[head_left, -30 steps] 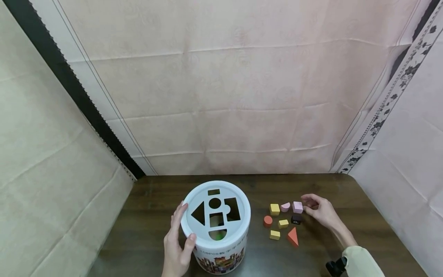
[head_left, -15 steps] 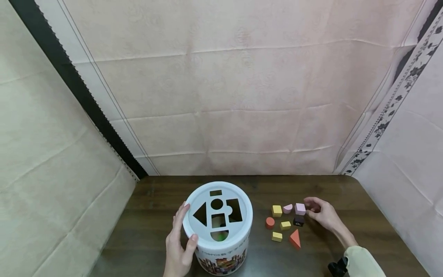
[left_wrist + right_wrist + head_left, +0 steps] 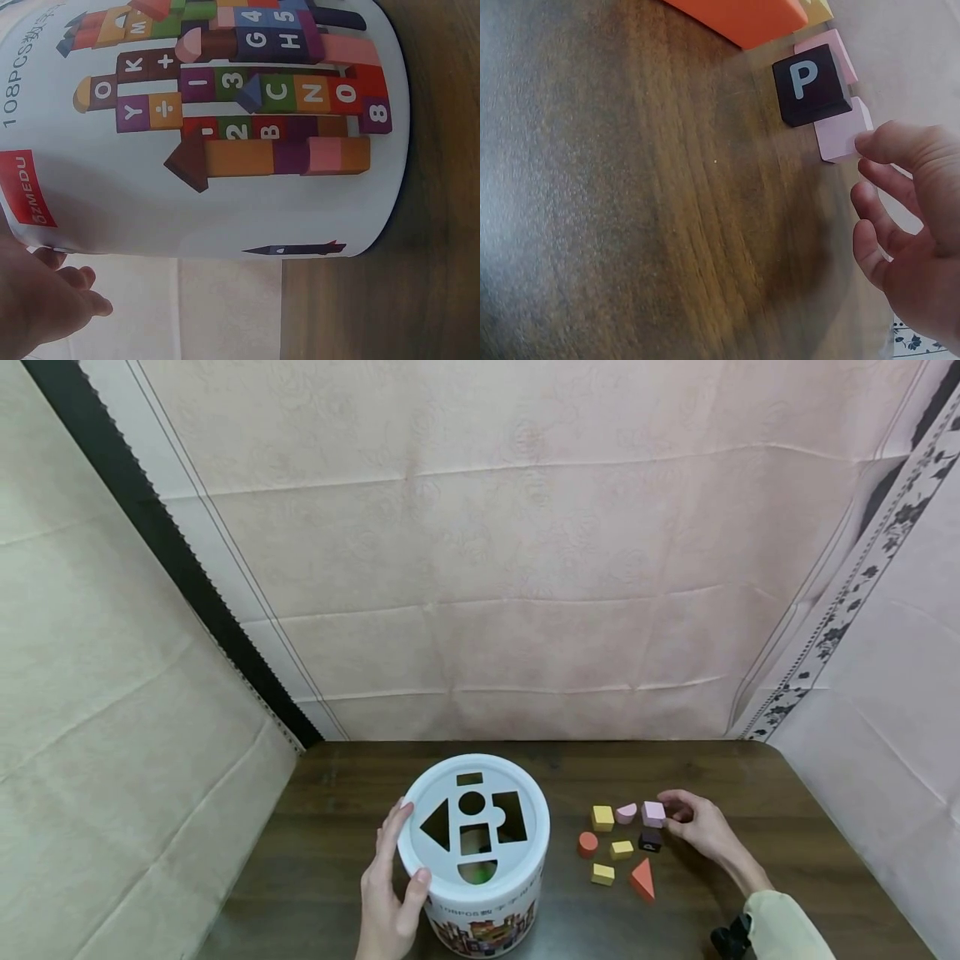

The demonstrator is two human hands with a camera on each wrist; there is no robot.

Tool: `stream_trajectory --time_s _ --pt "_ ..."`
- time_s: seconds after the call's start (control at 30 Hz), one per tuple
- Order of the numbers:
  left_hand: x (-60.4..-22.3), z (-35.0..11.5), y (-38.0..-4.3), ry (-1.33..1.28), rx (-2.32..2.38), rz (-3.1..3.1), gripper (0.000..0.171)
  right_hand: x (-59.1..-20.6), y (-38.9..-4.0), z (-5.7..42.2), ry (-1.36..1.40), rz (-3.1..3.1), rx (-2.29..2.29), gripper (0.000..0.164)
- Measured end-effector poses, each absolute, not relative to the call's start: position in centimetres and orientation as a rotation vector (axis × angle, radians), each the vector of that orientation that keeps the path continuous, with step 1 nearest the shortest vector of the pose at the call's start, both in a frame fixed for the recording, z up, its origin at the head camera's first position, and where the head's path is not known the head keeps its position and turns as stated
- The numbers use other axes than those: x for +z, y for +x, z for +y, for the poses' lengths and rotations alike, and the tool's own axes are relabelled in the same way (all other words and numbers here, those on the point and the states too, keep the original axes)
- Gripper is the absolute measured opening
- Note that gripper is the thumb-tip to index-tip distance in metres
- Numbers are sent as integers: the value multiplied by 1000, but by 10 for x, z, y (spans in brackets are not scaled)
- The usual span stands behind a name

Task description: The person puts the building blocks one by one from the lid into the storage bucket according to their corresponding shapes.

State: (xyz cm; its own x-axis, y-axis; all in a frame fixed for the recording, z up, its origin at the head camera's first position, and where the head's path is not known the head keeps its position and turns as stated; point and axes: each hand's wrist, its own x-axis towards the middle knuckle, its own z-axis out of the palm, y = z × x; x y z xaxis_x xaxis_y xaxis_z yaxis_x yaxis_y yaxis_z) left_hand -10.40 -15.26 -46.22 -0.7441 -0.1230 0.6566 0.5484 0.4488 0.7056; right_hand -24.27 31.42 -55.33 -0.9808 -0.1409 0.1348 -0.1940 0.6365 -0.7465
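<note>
A white toy bucket [image 3: 483, 910] with block pictures on its side stands on the table under a pale blue lid [image 3: 442, 777] with shaped holes. My left hand [image 3: 388, 893] holds the bucket's left side, thumb and fingertips at the lid's rim. To the right, my right hand [image 3: 705, 831] is at a pale pink cube [image 3: 653, 814]. In the right wrist view, the thumb tip overlaps the edge of this cube while the other visible fingers bend loosely beside it. A black cube [image 3: 811, 82] marked P sits right against the pink one.
Left of the pink cube lie a pink half-round block [image 3: 626, 813], a yellow cube [image 3: 602, 817] and a red round block [image 3: 587, 844]. Nearer me are two yellow blocks [image 3: 621, 850] and an orange-red triangle [image 3: 642, 880]. Cloth walls [image 3: 525, 568] surround the brown table [image 3: 337, 843].
The head view has shifted slightly, moving everything a little right in the picture. My right index finger is a bit closer over the pink cube. My left hand stays on the bucket.
</note>
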Motion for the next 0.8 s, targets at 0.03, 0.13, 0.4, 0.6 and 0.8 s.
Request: stream_trajectory --time_s 0.03,0.13,0.4,0.6,0.8 --pt "-462 -152 -104 -358 -1326 -2048 67 -554 -243 315 282 -2788 1281 39" --pt "-462 -152 -104 -358 -1331 -2049 67 -555 -244 316 280 -2797 1282 39" --pt "-462 -152 -104 -339 -1333 -2064 67 -556 -242 317 249 -2849 1237 35" --pt "-463 -152 -104 -339 -1325 -2065 66 -555 -238 317 249 -2854 1264 33" --pt "-462 -152 -103 -339 -1328 -2054 66 -552 -237 315 261 -2820 1259 31"
